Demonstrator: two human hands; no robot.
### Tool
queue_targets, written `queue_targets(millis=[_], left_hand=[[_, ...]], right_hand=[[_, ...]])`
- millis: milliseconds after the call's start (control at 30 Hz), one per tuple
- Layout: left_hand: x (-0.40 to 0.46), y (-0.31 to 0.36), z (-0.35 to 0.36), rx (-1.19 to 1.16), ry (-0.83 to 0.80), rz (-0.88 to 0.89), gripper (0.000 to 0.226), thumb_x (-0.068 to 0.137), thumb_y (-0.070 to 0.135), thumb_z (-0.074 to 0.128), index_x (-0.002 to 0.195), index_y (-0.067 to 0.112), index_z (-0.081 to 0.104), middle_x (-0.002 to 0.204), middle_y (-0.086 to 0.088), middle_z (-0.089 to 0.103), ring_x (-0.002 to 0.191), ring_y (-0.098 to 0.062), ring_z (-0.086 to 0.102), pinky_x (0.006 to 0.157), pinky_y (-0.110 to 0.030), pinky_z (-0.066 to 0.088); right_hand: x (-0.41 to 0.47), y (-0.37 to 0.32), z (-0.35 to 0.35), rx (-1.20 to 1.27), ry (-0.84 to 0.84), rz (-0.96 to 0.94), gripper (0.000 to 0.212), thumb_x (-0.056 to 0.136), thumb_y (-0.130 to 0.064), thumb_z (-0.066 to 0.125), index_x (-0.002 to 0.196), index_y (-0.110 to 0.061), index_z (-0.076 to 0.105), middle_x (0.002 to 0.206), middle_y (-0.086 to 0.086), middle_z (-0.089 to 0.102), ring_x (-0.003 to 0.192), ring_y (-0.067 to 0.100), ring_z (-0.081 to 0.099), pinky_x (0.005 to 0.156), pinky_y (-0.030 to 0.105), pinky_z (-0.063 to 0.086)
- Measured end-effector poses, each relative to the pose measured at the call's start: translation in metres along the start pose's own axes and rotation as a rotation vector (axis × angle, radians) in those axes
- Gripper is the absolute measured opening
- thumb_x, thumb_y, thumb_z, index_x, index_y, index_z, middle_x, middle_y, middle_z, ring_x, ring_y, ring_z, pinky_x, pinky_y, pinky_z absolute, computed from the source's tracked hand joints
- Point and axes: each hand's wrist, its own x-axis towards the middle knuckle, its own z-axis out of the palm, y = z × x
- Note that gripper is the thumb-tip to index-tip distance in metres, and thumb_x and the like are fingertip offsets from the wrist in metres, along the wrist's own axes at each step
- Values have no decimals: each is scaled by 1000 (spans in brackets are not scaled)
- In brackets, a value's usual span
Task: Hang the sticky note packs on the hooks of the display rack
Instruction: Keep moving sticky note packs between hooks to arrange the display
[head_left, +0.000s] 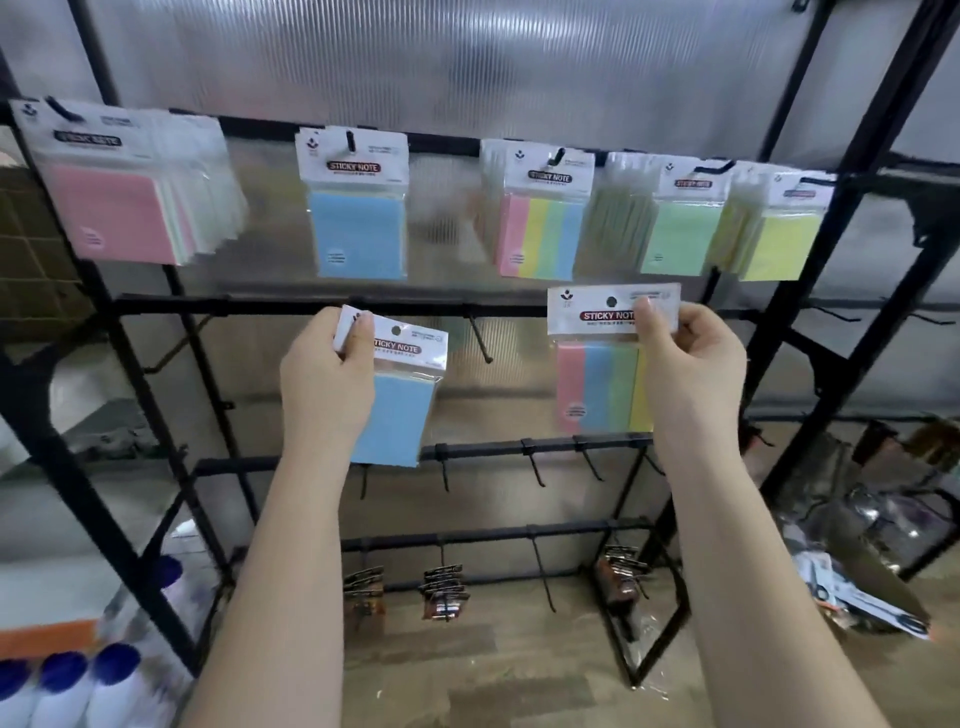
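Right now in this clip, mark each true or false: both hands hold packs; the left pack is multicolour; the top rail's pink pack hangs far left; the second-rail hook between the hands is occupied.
1. Left hand and right hand each hold a pack. True.
2. The left pack is multicolour. False: blue pack; the multicolour pack is in the right.
3. Pink pack hangs far left on top. True.
4. Hook is occupied. False: bare.
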Motion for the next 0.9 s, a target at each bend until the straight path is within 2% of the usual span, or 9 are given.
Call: queue_targets(millis=[100,200,300,400,467,533,633,833,900], left_hand=[[-5,8,4,12,33,16,30,100,25,42,84,3,51,70,11,55,61,-2,50,51,-16,41],[-5,16,7,26,53,36,29,100,23,43,75,9,47,68,11,53,56,6,52,46,-7,36],[0,19,10,27,65,61,27,100,22,43,79,6,51,69,13,53,57,10,51,49,-6,36],[8,21,11,10,60,69,28,100,24,42,89,1,54,72,12,55,60,2,52,48,-8,37],[12,22,11,-14,57,90,27,100,23,42,88,1,53,73,11,55,60,8,54,46,-6,37],[16,23,10,-23,66,112,26,100,21,43,86,1,51,71,12,53,57,17,51,47,-5,37],[25,21,7,-20,77,149,23,100,20,43,85,5,53,71,14,53,58,18,50,51,-4,37],[38,17,3,0,81,160,30,100,22,43,70,22,45,70,14,52,56,16,49,48,-6,36],[41,15,2,-6,80,158,29,100,22,43,71,20,46,70,13,52,57,17,49,49,-5,37]], right_hand=[[21,-7,8,29,-28,-40,17,91,-26,62,75,-21,58,66,-11,56,52,-7,46,54,10,38],[43,-14,23,62,-57,-60,15,91,-28,61,81,-17,59,70,-10,59,58,-2,50,54,8,38],[65,-21,43,69,-83,-85,17,91,-33,60,82,-18,58,82,-1,65,69,8,56,61,15,44],[86,-28,63,63,-83,-109,17,91,-30,60,78,-19,57,80,0,65,70,9,56,59,13,41],[99,-32,76,72,-75,-98,16,90,-28,61,78,-18,58,77,-2,65,68,8,58,57,13,41],[108,-34,86,73,-54,-68,19,89,-27,61,72,-20,55,69,-8,59,59,2,52,55,14,38],[117,-34,95,51,-39,-40,29,89,-27,59,64,-23,46,58,-13,46,46,-2,38,47,14,31],[126,-29,105,10,0,-13,37,88,-24,58,59,-23,36,56,-11,36,47,4,31,44,17,24],[127,-25,109,7,10,0,36,88,-24,58,60,-22,36,57,-10,36,48,5,31,45,18,25]])
